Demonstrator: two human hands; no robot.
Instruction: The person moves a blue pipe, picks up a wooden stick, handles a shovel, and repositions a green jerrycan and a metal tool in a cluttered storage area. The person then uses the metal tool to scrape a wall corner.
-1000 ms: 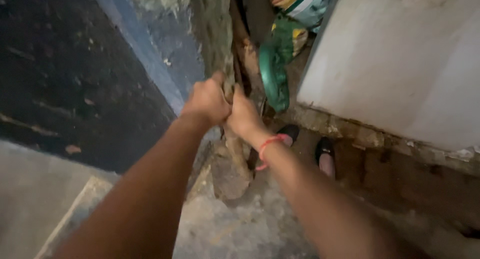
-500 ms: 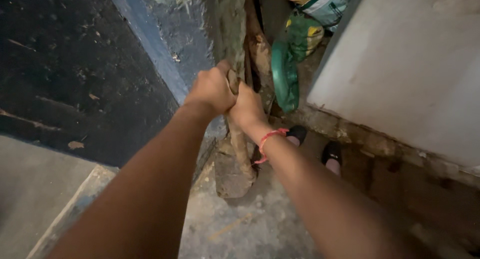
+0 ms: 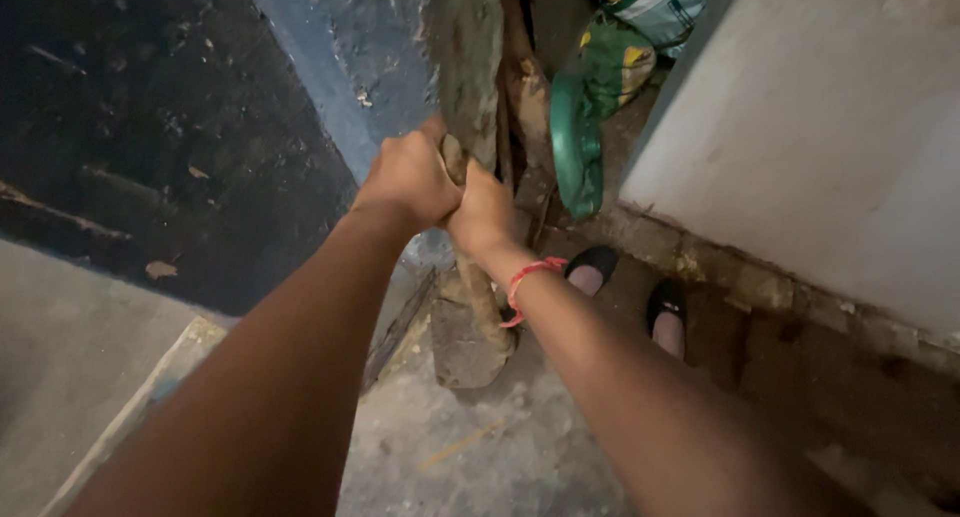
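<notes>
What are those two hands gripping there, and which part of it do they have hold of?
Both the left hand and right hand clasp a rough, dirt-caked wooden post around its middle, well above its base on the concrete floor.

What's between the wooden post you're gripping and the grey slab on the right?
In the head view, a green round lid stands on edge between the post and the slab, with a printed bag above it and brown sticks beside the post.

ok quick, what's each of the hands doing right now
left hand: closed, gripping the rough wooden post
right hand: closed on the same post just below the left; a red thread band sits on its wrist
</notes>
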